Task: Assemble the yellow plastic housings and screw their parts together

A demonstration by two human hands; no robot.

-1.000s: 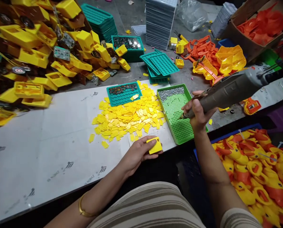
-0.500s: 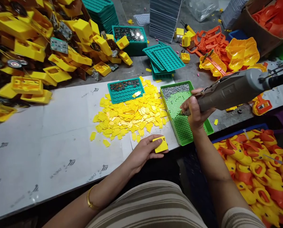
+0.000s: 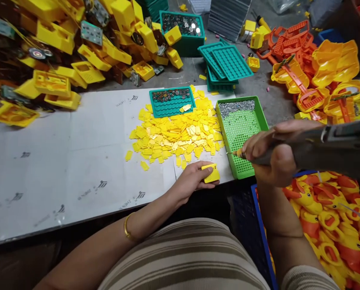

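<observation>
My left hand is closed on a small yellow plastic box with speaker holes, thumb across its top, at the table's front edge. In my right hand is a grey electric screwdriver, fingers wrapped round its front end. Its thin bit points left over the near part of a green perforated tray, with small screws gathered at the far end. Left of the tray lies a spread pile of flat yellow covers. A teal ridged tray with small round metal parts sits on the pile's far side.
Yellow boxes with wires and circuit boards are heaped at the back left. Behind stand a teal bin of round parts and stacked teal trays. Orange parts lie back right. A blue crate of yellow duck toys stands at the right.
My right hand has drawn the screwdriver back towards me and right, its bit now lower over the tray's near end. The left hand still holds the yellow box. The view has shifted.
</observation>
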